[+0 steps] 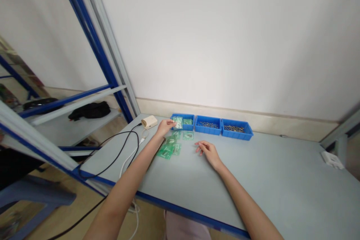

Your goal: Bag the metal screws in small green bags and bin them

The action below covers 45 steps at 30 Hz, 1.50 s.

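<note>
My left hand [165, 126] pinches the edge of a small clear-green plastic bag [178, 122], which is over the front of the leftmost blue bin [183, 115]. More green bags [188, 121] lie inside that bin. Below my left hand, several green bags with small parts in them [166, 152] lie in a loose pile on the table, and a single green bag [188, 135] lies flat to their right. My right hand [208, 152] hovers at or rests on the tabletop, fingers loosely bent and apart, holding nothing.
Two more blue bins stand along the wall, one with silver screws or nails [207, 124], one with brassy ones [234, 129]. A cream-coloured box [149, 121], a black cable [123, 132] and a white cable [129, 156] lie at the left. A white device [332, 160] sits far right.
</note>
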Tool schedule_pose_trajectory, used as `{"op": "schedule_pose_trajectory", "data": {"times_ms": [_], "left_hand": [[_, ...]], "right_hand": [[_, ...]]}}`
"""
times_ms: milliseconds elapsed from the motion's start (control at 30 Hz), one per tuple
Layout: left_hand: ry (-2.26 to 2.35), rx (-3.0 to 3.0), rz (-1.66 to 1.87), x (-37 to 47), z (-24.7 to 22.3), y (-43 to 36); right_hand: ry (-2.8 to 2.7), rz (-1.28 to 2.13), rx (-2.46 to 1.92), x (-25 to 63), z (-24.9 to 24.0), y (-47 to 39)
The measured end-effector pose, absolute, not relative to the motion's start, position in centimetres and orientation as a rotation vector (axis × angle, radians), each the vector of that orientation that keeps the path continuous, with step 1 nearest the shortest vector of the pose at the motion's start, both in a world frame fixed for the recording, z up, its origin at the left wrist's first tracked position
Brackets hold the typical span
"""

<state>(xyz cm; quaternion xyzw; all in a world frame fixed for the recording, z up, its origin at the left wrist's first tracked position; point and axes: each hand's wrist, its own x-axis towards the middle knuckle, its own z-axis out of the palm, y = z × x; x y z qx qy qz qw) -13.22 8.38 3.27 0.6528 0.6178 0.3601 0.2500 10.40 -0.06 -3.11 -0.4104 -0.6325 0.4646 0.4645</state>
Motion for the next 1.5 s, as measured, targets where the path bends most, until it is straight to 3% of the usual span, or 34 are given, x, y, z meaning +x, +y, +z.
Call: {"op": "schedule_pose_trajectory", "data": {"times_ms": [300,700,967,1267,1500], "left_hand": [[1.842,1.974,0.737,-14.8,5.4,12.6],[1.668,2.398,0.382,-13.2,8.5,15.8],[1.618,2.540,0.249,-12.9,6.3,15.5],[1.716,2.599,0.474,-11.9,6.2,11.9],[1.433,2.945,0.350,-8.8,1.8,6.1]], "right_hand": [[-1.662,1.216,-0.974,9.7,-3.6,-0.3],[-1.709,1.226,-0.992,9.6,-3.3,-0.5],[-1.738,1.214,-1.005,9.4,-3.4,-0.5],[-1.774,1.219,-1.011,9.5,-3.3,-0.7],[-1.815,1.184,-1.016,9.6,-3.2,-0.7]]}}
